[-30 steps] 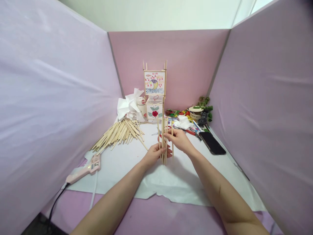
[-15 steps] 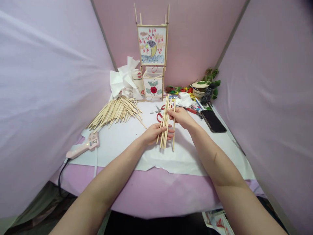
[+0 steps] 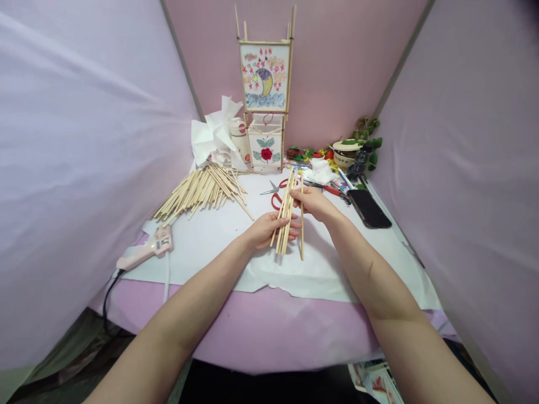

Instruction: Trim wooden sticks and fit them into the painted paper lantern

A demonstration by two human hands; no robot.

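Note:
Several thin wooden sticks (image 3: 284,224) stand tilted in a loose bundle above the white sheet. My left hand (image 3: 268,229) is closed around their lower part, thumb in front and fingers behind. Pinched in my right hand (image 3: 310,201) is a single wooden stick (image 3: 302,235), hanging almost upright beside the bundle. My right fingertips also reach the bundle's upper part; whether they grip it I cannot tell. Just behind the hands lie red-handled scissors (image 3: 277,193), partly covered by the sticks.
A pile of sticks (image 3: 202,191) lies left, with a pink glue gun (image 3: 147,249) in front. Behind stands a stick-framed lantern (image 3: 266,101) with painted panels. Right are a phone (image 3: 369,209), red-handled pliers (image 3: 334,192), crumpled tissue (image 3: 319,171) and a lidded bowl (image 3: 344,154).
The view has tipped downward, bringing the table's front edge in. The bundle has gone from upright to leaning, and the single stick stays in my right hand, slightly farther from it.

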